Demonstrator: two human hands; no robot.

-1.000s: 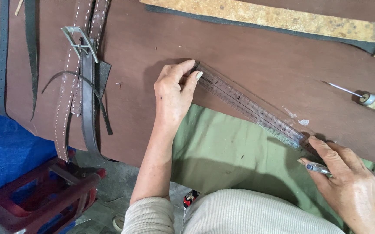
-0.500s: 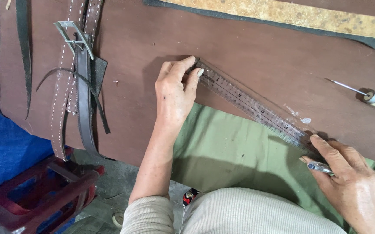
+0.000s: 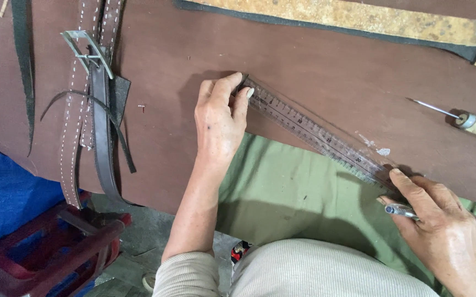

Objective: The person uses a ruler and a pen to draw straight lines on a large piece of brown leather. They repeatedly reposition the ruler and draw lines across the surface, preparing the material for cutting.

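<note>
Press your left hand (image 3: pixel 219 124) flat on the clear ruler (image 3: pixel 317 135) over the brown leather (image 3: pixel 315 66) so it cannot slip, while your right hand (image 3: pixel 441 231) grips the pen (image 3: pixel 400 209) close beside its edge.

Ribbed cream knit sleeve (image 3: pixel 186 275) on the left arm; both hands bare.

We count one clear plastic ruler (image 3: pixel 315 132), one brown leather sheet (image 3: pixel 315 71), one metal belt buckle (image 3: pixel 87 52), one wooden-handled awl (image 3: pixel 466 120), and apparently two stitched straps (image 3: pixel 73 143).
</note>
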